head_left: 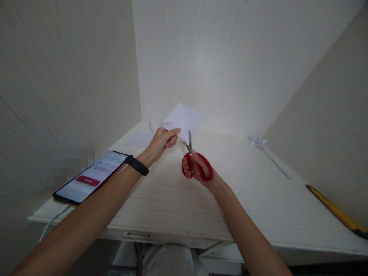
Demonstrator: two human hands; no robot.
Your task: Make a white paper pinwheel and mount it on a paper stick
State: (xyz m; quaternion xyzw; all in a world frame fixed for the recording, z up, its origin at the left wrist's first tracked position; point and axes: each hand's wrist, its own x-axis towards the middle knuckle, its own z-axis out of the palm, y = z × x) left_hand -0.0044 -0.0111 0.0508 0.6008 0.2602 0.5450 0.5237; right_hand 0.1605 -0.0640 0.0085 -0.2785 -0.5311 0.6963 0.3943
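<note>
Item, left: one bare hand (165, 142) and one slender, tapering forearm (94, 214), uncovered as far as we see it. Item, worn on that arm just behind the wrist: one wristband (137, 165), black, narrow, smooth and dull, with rounded edges; we can read no marking on it. Item, right: one bare hand (197, 172), one forearm (244, 226) of like shape, its skin plain to our view. Item, low between the forearms: one rounded, pale grey-white surface (172, 260), dimly lit; whether clothing or seat, we cannot tell.
</note>
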